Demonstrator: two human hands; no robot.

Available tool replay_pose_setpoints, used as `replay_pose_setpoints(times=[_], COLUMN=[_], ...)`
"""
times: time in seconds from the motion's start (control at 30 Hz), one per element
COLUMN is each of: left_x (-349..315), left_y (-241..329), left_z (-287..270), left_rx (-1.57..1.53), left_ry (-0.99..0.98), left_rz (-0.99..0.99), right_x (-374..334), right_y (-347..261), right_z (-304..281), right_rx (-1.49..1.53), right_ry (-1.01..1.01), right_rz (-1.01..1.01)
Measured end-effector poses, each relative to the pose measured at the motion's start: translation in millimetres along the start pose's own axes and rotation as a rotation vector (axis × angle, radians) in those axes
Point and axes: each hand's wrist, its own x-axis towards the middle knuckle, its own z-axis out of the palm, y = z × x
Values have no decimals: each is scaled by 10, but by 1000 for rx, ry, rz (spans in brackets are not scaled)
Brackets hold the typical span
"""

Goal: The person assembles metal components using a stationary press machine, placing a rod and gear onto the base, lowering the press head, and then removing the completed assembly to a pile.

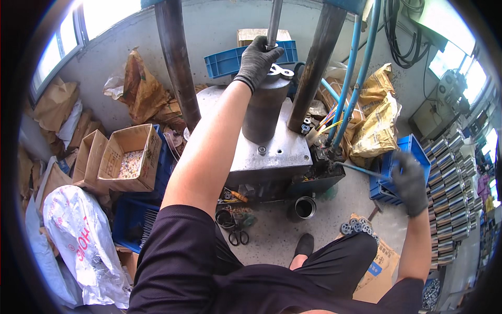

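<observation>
The gloved left hand [257,57] rests its fingers on a flat metal part [280,69] lying on top of the dark cylindrical die [264,112] of the press, under the vertical ram [273,21]; the part looks placed but not yet released. The gloved right hand [409,180] is blurred over the blue crate [389,167], seemingly loosely curled; whether it holds 1 piece cannot be told.

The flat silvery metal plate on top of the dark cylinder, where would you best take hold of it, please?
Probably by the free right end of the flat silvery metal plate, pinched from the right: it overhangs the dark steel cylinder, while the gloved left hand covers its left end.
</observation>
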Motion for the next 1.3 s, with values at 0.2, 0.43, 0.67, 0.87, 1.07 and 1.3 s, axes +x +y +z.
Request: replay_pose_setpoints(times=[0.2,0.43,0.67,0.87,1.07,1.3], left_x=[104,39,51,119,124,89], left_y=[-117,-32,-54,-88,-92,-89], left_z=[30,59,26,26,15,15], left_rx=[-471,-469,-458,-478,-447,-471], left_ry=[-25,5,-19,-27,-36,-35], left_rz=[-57,-68,-131,-121,-139,-139], right_x=[-1201,-1169,-978,-1230,-1266,-1255], right_y=[-286,-413,-348,-390,-438,-425], right_z=[65,55,-7,107,171,153], right_rx=[245,120,158,62,17,2], right_ry=[-557,-591,-469,-483,-473,-489], right_rz=[179,242,195,142,184,159])
